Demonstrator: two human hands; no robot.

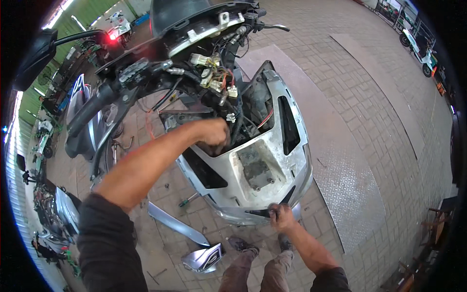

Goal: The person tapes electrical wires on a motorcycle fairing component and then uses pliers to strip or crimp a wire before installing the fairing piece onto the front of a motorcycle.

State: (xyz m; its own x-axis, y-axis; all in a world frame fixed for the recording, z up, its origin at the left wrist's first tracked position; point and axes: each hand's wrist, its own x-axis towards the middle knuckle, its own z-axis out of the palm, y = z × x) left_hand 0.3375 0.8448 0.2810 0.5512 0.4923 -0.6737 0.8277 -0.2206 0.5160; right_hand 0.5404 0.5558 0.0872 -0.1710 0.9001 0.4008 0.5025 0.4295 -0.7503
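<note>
A partly stripped scooter stands before me, its silver-grey front panel (pixel 225 171) scuffed and dusty. My left hand (pixel 214 134) reaches down into the gap behind the panel's upper edge, beside black cables. Its fingers are curled and partly hidden, so what they hold cannot be made out. At the panel's lower edge my right hand (pixel 282 217) is closed on the rim, thumb over a black slot. Above the left hand hang bare wiring connectors (pixel 214 80) in white and yellowish plastic. The handlebar grip (pixel 92 109) sticks out to the left of them.
A long silver trim piece (pixel 177 226) and a small silver-and-dark cover (pixel 203 258) lie on the brick paving near my feet. A screwdriver (pixel 188 199) lies beside the panel. Metal plates (pixel 348 194) cover floor at right. Other scooters (pixel 65 209) stand at left.
</note>
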